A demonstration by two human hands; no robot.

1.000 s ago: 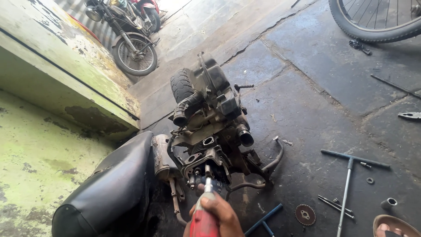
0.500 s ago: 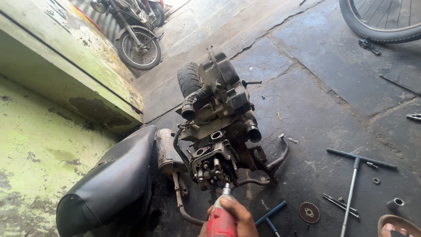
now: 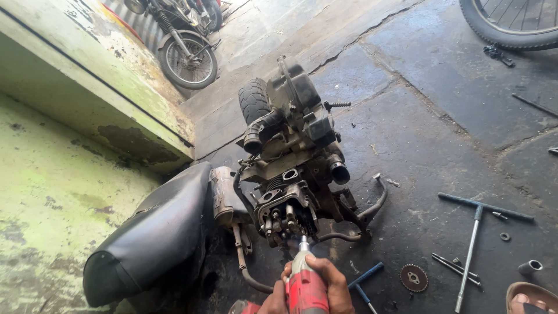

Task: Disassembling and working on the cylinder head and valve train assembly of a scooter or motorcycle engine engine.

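Hand [image 3: 325, 285] around red driver [image 3: 306, 289], greasy engine [image 3: 290, 180]

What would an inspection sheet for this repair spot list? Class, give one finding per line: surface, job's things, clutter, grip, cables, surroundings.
Surface: dark, cracked concrete floor.
Job's things: red power driver, its tip at the scooter engine.
Clutter: T-handle wrench, small sprocket, black seat.
Grip: right hand wraps the driver; left hand beside it, hold unclear.
Cables: nothing seen.
Surroundings: parked motorcycle, bicycle wheel, green wall.
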